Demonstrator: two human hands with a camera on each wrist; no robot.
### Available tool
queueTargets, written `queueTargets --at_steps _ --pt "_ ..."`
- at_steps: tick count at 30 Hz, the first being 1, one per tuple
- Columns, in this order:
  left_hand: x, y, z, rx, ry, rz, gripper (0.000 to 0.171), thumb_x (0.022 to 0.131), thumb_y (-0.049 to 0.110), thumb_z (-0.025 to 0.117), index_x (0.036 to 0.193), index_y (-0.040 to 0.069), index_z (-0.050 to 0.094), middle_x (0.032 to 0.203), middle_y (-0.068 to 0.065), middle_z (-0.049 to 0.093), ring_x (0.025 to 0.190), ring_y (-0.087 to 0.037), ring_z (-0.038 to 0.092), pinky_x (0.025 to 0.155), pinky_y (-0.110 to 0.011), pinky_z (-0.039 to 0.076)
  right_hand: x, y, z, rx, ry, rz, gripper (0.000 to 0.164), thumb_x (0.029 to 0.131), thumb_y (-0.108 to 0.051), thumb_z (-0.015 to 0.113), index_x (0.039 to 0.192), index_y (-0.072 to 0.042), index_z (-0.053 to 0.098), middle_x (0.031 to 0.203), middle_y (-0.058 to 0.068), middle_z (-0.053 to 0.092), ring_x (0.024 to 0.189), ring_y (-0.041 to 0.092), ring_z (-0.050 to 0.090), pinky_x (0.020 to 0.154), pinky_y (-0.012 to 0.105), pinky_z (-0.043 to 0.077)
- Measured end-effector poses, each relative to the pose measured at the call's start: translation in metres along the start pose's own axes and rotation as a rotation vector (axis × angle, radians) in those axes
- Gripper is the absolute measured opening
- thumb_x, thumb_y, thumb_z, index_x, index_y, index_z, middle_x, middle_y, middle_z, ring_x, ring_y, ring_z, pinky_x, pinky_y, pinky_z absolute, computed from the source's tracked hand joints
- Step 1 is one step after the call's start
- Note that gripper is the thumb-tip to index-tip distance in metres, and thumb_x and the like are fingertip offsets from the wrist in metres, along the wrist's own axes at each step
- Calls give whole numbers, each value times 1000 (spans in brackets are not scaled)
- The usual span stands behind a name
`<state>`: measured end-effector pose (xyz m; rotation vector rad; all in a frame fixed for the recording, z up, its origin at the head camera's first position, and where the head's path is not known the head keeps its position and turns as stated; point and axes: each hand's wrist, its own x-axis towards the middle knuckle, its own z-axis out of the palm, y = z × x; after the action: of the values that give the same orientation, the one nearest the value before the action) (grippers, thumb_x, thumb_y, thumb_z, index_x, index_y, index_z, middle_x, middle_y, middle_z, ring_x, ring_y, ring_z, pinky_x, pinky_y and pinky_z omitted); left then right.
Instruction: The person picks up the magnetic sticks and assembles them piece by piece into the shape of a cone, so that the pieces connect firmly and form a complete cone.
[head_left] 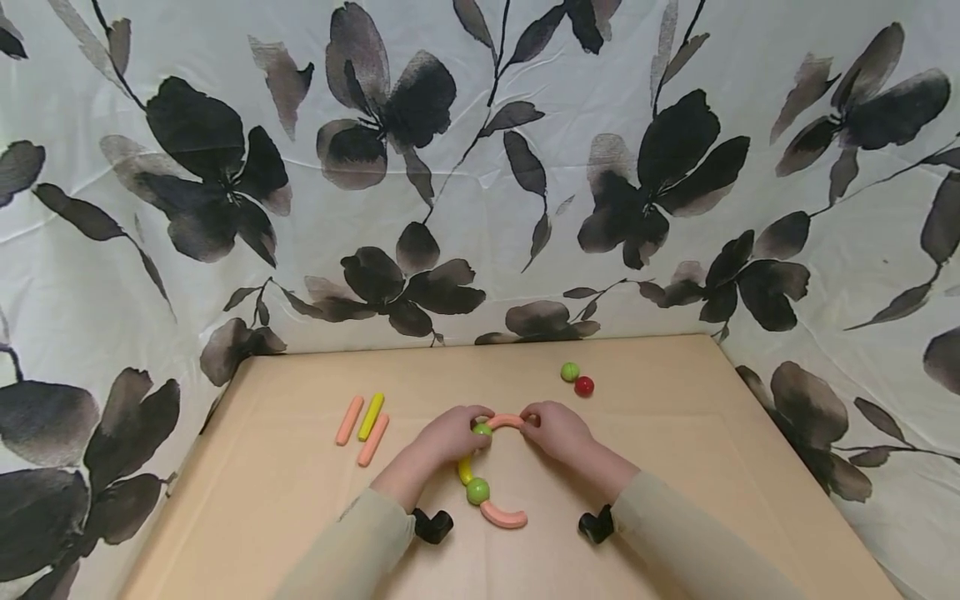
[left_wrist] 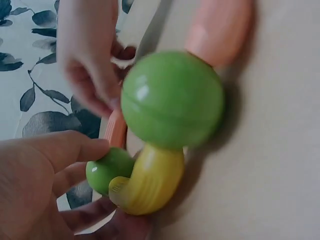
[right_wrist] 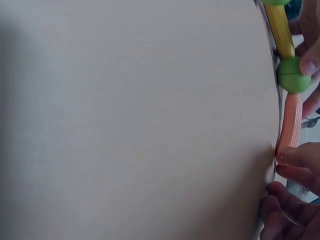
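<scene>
Rod (head_left: 506, 421) between hands runs nine to three o'clock. Left hand (head_left: 450, 435) pinches ball (head_left: 482, 430) at nine; right hand (head_left: 557, 429), rod's other end.

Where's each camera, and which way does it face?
Head: on the head, looks forward and down at the table; left hand, right hand, sleeves show.
Left wrist: on that wrist, faces curved yellow piece; both hands show.
Right wrist: on that wrist, faces mostly table; both hands show at right.
Both wrist views share that yellow piece.
</scene>
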<state>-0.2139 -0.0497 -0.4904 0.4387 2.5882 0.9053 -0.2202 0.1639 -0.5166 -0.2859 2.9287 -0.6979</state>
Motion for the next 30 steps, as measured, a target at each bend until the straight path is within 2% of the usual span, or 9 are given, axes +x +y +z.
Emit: queueTargets --at_steps 4,9,11,15,21,26,30 --pt "-9 -3 4 -29 44 -54 50 89 21 66 138 15 58 120 -11 63 92 -22 56 81 -41 47 13 -7 2 -8 -35 -48 16 91 -28 73 102 -18 76 82 -5 64 75 15 54 72 35 47" --pt "-24 -7 8 -34 98 -119 55 91 27 67 142 13 53 128 -14 61 106 -25 58 89 -46 46 28 -20 3 -25 -108 -126 17 91 -27 73 105 -18 76 83 -6 62 75 15 52 73 34 46" --pt "-30 -8 9 -45 111 -137 56 91 28 68 142 11 52 128 -14 61 106 -25 58 89 -47 46 32 -26 4 -28 -129 -163 17 91 -27 72 106 -19 76 84 -6 63 75 14 52 73 33 46" --pt "-39 -11 12 -63 130 -145 57 92 28 68 142 9 50 125 -13 63 95 -22 57 82 -44 46 38 -36 6 -35 -157 -203 17 92 -26 71 107 -19 77 85 -7 63 76 14 52 73 32 45" --pt "-43 -11 14 -65 154 -141 56 92 30 68 141 9 52 122 -13 64 94 -22 57 80 -44 47 38 -39 6 -35 -163 -222 17 92 -24 71 107 -19 76 84 -7 63 76 13 52 71 32 44" --pt "-46 -9 11 -35 177 -156 57 92 36 69 139 8 54 123 -15 62 105 -27 59 86 -48 47 36 -38 5 -14 -163 -246 19 92 -25 71 109 -18 76 84 -7 63 76 13 52 70 32 45" --pt "-47 -10 7 -51 197 -181 60 92 41 68 141 10 53 127 -17 60 113 -32 58 89 -51 47 36 -35 3 -11 -152 -239 23 91 -29 73 112 -19 74 83 -7 60 75 11 52 70 31 45"
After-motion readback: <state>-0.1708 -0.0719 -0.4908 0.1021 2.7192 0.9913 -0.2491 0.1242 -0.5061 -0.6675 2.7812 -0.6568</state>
